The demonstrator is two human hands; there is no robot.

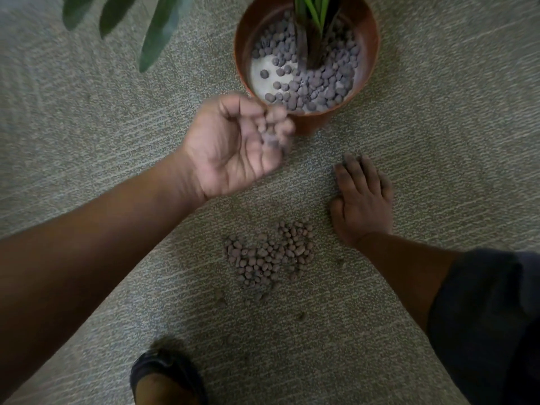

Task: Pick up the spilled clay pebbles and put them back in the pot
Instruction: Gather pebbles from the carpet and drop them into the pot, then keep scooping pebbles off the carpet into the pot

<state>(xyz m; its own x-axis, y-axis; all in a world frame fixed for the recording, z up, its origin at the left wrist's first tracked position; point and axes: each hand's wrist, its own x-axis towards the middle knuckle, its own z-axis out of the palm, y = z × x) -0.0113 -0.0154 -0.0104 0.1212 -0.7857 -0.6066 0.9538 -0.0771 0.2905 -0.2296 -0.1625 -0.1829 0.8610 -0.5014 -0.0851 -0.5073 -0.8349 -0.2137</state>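
Holding pebbles (270, 135), left hand (233, 147); 1 pot (371, 33)

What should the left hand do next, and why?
Probably carry on over the pot rim and let go. The left hand holds a few pebbles in curled fingers just short of the rim, while the spilled pile waits on the carpet.

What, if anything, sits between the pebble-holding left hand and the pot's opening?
Nothing visible. The left hand, gripping pebbles, hangs just outside the pot at its near rim; the plant stands farther back inside.
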